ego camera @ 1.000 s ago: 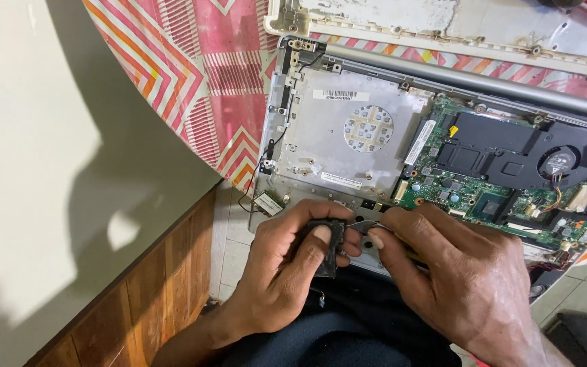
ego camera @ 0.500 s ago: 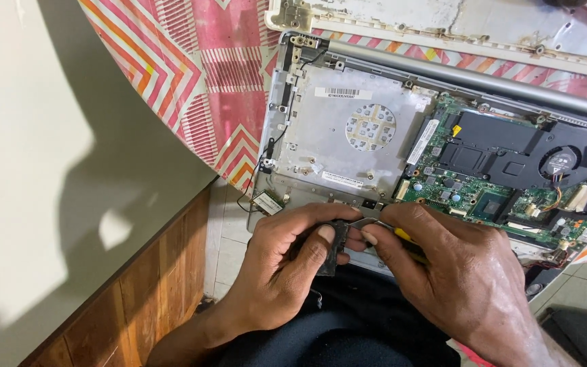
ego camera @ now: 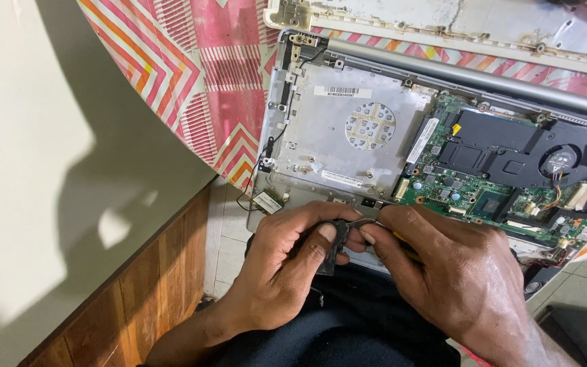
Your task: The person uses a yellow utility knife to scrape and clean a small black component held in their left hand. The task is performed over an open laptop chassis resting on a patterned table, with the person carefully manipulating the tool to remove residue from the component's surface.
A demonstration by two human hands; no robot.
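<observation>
**Black part pinched at the laptop's near edge**

Black part (ego camera: 327, 248), small and flat, sits between both hands just below the near edge of the opened laptop (ego camera: 348, 136). The left hand (ego camera: 287, 272) closes its fingers (ego camera: 324, 234) around it, thumb pressed on its upper face. The right hand (ego camera: 456, 278) meets it from the other side, fingers curled shut on a thin metal tool (ego camera: 365, 223) whose tip touches the part's top; a bit of yellow handle (ego camera: 402, 239) shows under the right fingers. Both hands hover over dark trousers (ego camera: 348, 326), off the laptop's near edge.

The laptop lies with its base cover removed. Its left half is a silver plate (ego camera: 321, 146) with a round perforated patch at the centre. Its right half holds a green circuit board (ego camera: 484, 197), with a black heat shield above the board and a fan (ego camera: 557, 160) at the laptop's far right. A grey hinge bar (ego camera: 470, 75) runs along the laptop's far edge, and beyond that bar lies a white cover (ego camera: 443, 17). A small square chip on thin wires (ego camera: 266, 200) hangs at the laptop's near left corner.

Under the laptop is a cloth (ego camera: 191, 61) patterned in pink, red and orange, spread over the tabletop. Left of the laptop a pale wall (ego camera: 35, 136) carries a shadow, with a wooden strip (ego camera: 137, 292) below it and floor tiles (ego camera: 229, 251) between the strip and the left hand.
</observation>
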